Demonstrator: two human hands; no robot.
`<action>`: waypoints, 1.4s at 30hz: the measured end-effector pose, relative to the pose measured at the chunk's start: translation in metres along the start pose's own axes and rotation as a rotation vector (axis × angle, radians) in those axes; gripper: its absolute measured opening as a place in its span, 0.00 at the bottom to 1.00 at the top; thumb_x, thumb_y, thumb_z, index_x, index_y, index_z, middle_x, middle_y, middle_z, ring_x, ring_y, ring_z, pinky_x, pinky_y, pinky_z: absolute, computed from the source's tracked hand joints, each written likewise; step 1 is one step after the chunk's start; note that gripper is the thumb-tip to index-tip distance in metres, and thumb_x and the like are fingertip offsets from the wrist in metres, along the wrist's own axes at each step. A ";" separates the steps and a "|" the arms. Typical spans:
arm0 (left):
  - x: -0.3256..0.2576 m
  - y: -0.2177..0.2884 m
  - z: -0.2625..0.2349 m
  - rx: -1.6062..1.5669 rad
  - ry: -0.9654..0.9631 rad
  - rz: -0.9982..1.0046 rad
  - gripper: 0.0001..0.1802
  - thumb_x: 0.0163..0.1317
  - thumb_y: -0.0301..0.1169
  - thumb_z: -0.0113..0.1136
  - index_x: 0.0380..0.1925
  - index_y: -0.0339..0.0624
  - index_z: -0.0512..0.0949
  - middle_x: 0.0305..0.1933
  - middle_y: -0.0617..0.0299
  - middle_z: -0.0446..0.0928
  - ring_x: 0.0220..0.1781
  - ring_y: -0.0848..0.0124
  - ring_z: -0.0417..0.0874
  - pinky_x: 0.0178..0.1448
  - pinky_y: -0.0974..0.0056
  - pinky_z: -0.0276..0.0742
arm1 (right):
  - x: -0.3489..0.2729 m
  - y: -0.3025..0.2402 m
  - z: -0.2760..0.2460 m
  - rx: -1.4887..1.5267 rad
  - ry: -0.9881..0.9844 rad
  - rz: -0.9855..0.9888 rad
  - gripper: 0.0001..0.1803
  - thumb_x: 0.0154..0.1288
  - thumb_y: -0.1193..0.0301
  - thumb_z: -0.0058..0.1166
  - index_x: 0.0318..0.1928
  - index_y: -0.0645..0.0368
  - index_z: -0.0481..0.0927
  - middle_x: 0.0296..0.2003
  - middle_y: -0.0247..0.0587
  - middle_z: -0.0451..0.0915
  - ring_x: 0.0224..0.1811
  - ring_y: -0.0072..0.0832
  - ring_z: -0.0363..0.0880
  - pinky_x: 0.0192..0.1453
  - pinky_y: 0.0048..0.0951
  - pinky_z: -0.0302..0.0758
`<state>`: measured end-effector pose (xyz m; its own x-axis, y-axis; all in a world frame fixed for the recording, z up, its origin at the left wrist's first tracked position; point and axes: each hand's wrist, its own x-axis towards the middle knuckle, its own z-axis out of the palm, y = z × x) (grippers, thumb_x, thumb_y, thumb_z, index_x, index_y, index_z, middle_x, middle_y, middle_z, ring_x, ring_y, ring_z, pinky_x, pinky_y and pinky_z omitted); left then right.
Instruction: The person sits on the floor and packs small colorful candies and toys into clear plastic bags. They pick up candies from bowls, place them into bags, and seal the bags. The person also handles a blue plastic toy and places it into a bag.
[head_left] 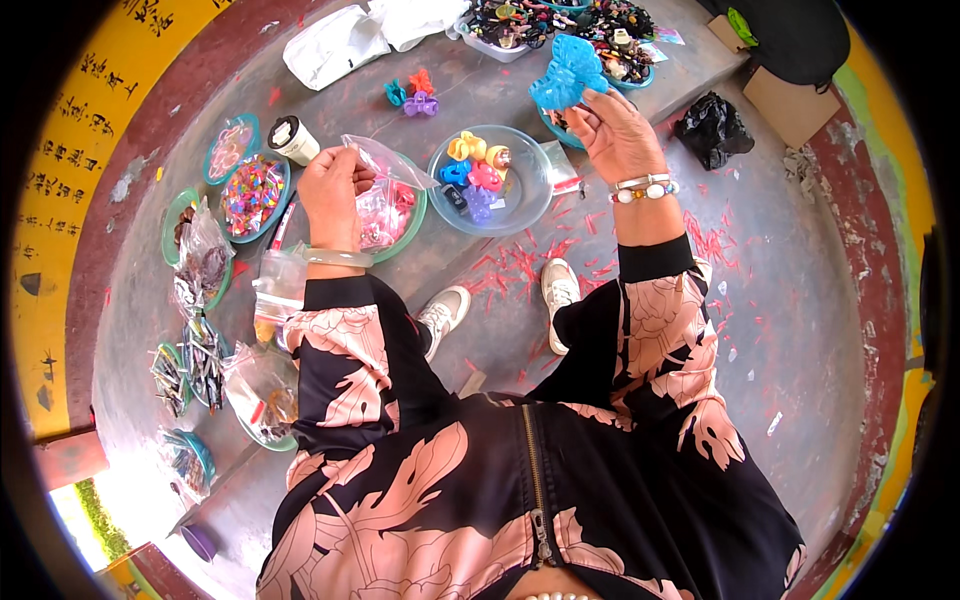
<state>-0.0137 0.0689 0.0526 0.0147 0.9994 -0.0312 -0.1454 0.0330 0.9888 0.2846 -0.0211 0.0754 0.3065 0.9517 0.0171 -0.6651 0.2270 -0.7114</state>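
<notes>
My right hand (622, 142) is raised at the upper right, its fingers pinching the edge of a bright blue hair claw clip (567, 76) with a flower-like shape. Closed on a small clear plastic bag (388, 162), my left hand (332, 196) is above a green-rimmed bowl of pink pieces (388, 222). Between the hands, on the floor, stands a clear plastic bowl (532, 198) with yellow, blue, pink and purple clips inside. Beyond it lie small teal, orange and purple claw clips (421, 103) in a cluster.
At left are a bowl of colourful bits (256, 196), a white cup-like container (293, 140) and bagged items (205, 262). White bags (335, 47) and trays of dark hair accessories (505, 25) lie at the back. A black plastic bag (713, 130) sits right; red scraps (515, 268) litter the floor.
</notes>
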 end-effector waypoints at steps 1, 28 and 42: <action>0.000 0.000 0.000 -0.001 -0.008 0.006 0.09 0.57 0.32 0.58 0.26 0.36 0.74 0.22 0.63 0.75 0.20 0.77 0.76 0.24 0.76 0.73 | -0.001 -0.001 0.001 -0.003 -0.002 -0.005 0.11 0.56 0.78 0.57 0.39 0.64 0.71 0.33 0.39 0.77 0.32 0.28 0.80 0.41 0.26 0.81; 0.000 0.004 -0.007 0.005 -0.032 0.016 0.09 0.58 0.31 0.58 0.28 0.35 0.75 0.22 0.63 0.75 0.21 0.78 0.76 0.23 0.77 0.71 | 0.017 0.018 0.014 0.034 -0.050 0.089 0.27 0.56 0.51 0.58 0.41 0.64 0.70 0.29 0.41 0.76 0.30 0.32 0.79 0.29 0.26 0.75; -0.016 -0.005 0.011 0.217 -0.258 0.012 0.08 0.56 0.29 0.56 0.26 0.34 0.77 0.20 0.64 0.76 0.20 0.79 0.75 0.25 0.74 0.70 | 0.012 0.014 0.004 0.047 -0.068 0.095 0.19 0.63 0.56 0.51 0.45 0.57 0.72 0.35 0.40 0.79 0.31 0.31 0.80 0.30 0.26 0.75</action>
<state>-0.0028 0.0529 0.0498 0.2682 0.9633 -0.0092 0.0670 -0.0092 0.9977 0.2762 -0.0059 0.0678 0.1947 0.9809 0.0001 -0.7208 0.1432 -0.6782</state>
